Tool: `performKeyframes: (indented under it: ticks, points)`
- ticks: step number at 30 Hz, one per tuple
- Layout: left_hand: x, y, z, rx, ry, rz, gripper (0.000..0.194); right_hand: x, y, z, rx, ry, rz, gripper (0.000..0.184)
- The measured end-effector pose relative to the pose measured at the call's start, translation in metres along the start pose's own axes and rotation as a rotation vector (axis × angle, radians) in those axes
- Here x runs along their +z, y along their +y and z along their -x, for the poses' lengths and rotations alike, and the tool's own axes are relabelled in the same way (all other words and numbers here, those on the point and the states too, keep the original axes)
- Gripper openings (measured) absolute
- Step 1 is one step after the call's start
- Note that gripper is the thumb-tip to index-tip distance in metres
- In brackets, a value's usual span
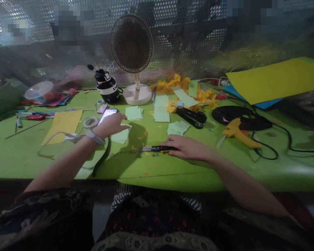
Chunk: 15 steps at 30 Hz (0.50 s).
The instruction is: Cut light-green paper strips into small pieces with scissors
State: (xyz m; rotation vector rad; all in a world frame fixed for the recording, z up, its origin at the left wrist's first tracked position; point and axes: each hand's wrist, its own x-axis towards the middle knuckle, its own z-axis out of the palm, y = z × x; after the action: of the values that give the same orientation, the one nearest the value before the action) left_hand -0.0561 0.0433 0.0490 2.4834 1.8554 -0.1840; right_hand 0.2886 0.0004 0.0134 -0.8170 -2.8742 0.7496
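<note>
My right hand (187,147) is closed around the black and yellow handle of a box cutter (154,149), which lies low along the green tabletop with its blade pointing left. My left hand (111,124), with a pale band at the wrist, is stretched out with its fingers apart. It hovers over or rests by a small stack of light green paper pieces (121,137); whether it touches them I cannot tell. Partly behind that hand is a lit phone (108,113). Another stack of light green pieces (134,113) lies beyond the fingertips, and a third pile (178,128) sits behind my right hand.
A white fan (137,94) and a black bottle (107,87) stand at the back. Right of centre are a black stapler (191,116) and a yellow glue gun (239,132) with its cord. A tape roll (91,122) and yellow paper (64,125) lie left. Small orange scraps dot the table.
</note>
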Motion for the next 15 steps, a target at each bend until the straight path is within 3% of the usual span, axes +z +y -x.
performKeyframes:
  ticks: [4, 8, 15]
  points:
    - [0.0, 0.011, -0.025, -0.01, -0.022, 0.019, 0.055, 0.0, -0.001, 0.0, 0.013, -0.014, 0.006, 0.045]
    - [0.001, 0.0, -0.048, -0.029, -0.067, 0.03, 0.058, 0.003, 0.0, 0.0, 0.012, -0.002, 0.007, 0.044]
    - [-0.007, -0.03, -0.043, 0.121, -0.28, 0.112, 0.081, 0.002, -0.004, 0.001, 0.038, 0.014, -0.022, 0.043]
